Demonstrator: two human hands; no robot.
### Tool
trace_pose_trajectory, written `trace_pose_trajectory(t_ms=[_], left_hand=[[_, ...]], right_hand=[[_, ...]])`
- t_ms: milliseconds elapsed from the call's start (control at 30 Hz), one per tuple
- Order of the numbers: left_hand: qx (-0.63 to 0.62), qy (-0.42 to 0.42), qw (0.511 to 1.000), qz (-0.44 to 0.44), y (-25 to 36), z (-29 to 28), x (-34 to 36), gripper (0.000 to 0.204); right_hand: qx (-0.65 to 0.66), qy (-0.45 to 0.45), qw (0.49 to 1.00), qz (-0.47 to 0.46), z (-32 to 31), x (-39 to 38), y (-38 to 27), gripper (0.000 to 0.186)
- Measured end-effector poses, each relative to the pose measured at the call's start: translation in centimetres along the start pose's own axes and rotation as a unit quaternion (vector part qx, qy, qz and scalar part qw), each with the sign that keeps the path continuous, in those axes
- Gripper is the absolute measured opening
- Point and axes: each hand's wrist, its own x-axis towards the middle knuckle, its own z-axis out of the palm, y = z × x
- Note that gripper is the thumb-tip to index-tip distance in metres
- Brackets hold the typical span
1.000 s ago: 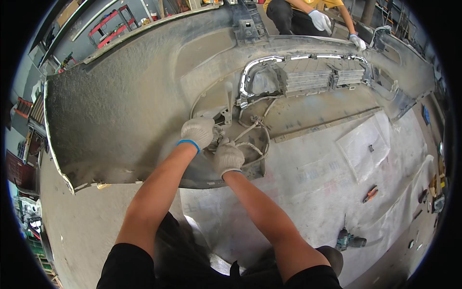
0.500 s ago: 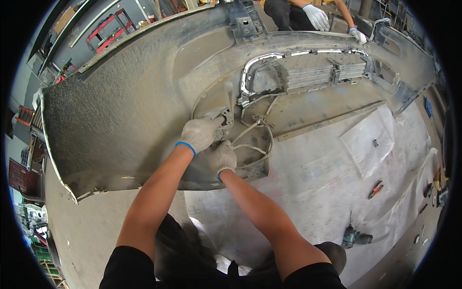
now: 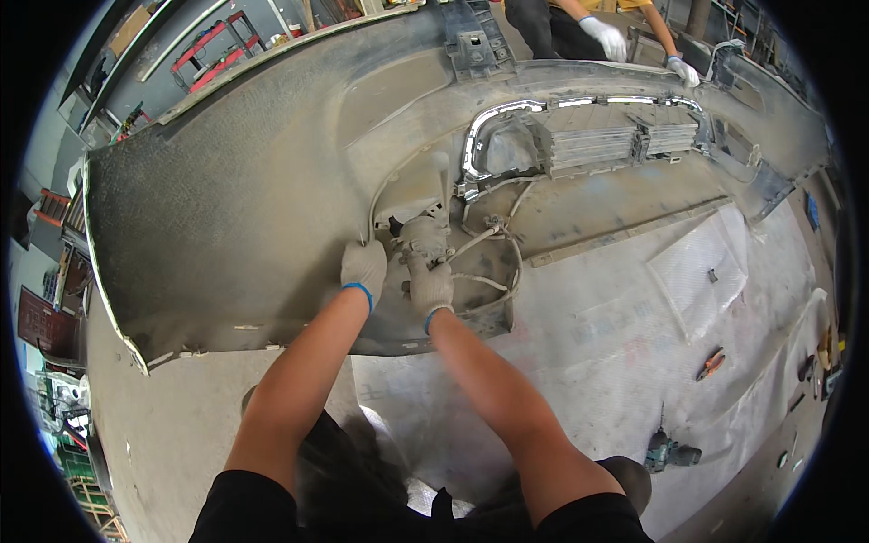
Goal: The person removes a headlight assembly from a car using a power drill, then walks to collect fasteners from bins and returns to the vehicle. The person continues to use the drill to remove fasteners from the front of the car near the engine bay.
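Observation:
A large dusty car bumper (image 3: pixel 244 163) lies with its inner side up in front of me. My right hand (image 3: pixel 432 288), in a knitted glove, is closed on a dusty fog lamp (image 3: pixel 424 240) at the lamp opening. A wiring harness (image 3: pixel 480 237) runs beside it. My left hand (image 3: pixel 364 264), also gloved, is just left of the lamp, against the bumper. Its fingers look curled together, and whatever they hold is hidden.
Opposite, a person in white gloves (image 3: pixel 605 38) is at the bumper's far edge. A chrome-edged grille (image 3: pixel 593 149) sits in the bumper. Pliers (image 3: pixel 711 365) and a cordless drill (image 3: pixel 672 451) lie on the white sheet (image 3: pixel 588 380) to the right.
My left hand has drawn back toward me from the lamp mount. The lamp now shows above my right hand, which has shifted slightly right. The other person's hand has lifted slightly.

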Motion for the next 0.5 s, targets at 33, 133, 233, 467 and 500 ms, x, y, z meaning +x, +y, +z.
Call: trace_pose_trajectory(t_ms=[33, 133, 233, 467, 500], left_hand=[[0.002, -0.015, 1.000, -0.013, -0.6, 0.2, -0.6, 0.022], [-0.078, -0.096, 0.990, -0.075, 0.8, 1.0, -4.2, 0.023], [-0.110, -0.136, 0.982, -0.076, 1.1, 1.0, -5.0, 0.028], [-0.054, -0.150, 0.987, 0.034, 0.0, 0.5, -4.1, 0.042], [-0.061, -0.150, 0.986, 0.035, -0.2, 0.7, -3.7, 0.043]], right_hand=[[0.044, -0.022, 0.999, 0.021, -0.6, -0.5, -0.7, 0.066], [-0.002, 0.016, 1.000, -0.005, -0.6, 0.6, -0.4, 0.067], [-0.118, 0.071, 0.990, -0.034, 0.3, 0.9, -0.1, 0.072], [-0.078, 0.039, 0.996, -0.034, 1.0, -0.4, -1.0, 0.081], [-0.080, 0.040, 0.995, -0.036, 1.1, -0.2, -1.0, 0.081]])
